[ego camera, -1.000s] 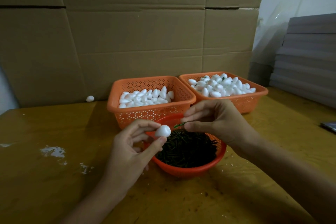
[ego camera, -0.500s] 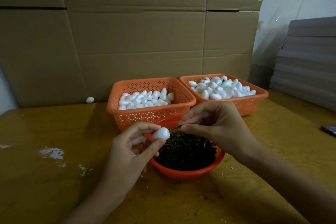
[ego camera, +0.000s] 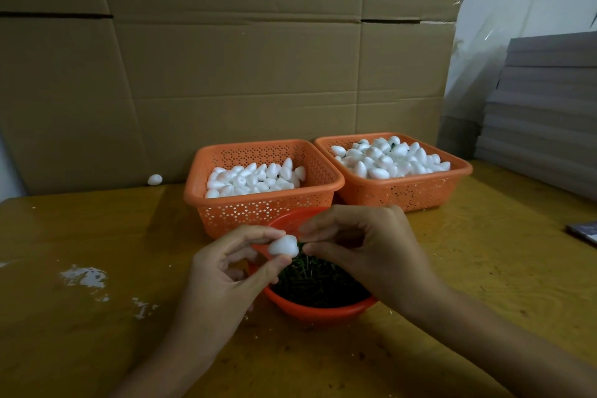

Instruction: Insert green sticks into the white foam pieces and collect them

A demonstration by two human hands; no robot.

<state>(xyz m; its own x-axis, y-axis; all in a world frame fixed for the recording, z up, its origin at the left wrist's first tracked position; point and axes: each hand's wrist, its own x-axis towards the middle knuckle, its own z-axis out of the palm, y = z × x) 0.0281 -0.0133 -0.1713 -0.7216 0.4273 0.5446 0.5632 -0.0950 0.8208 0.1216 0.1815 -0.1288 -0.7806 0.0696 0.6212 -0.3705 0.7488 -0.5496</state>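
Plainly, the left hand (ego camera: 226, 273) pinches a white foam piece (ego camera: 283, 245); the right hand (ego camera: 371, 247) pinches against it, fingertips hiding whatever they hold.

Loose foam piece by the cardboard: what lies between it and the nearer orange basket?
Nothing: the head view shows only bare table between the loose foam piece and the orange basket.

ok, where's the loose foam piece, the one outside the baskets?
Head view, left side: the loose foam piece lies on the table at the foot of the cardboard wall, well left of the left orange basket.
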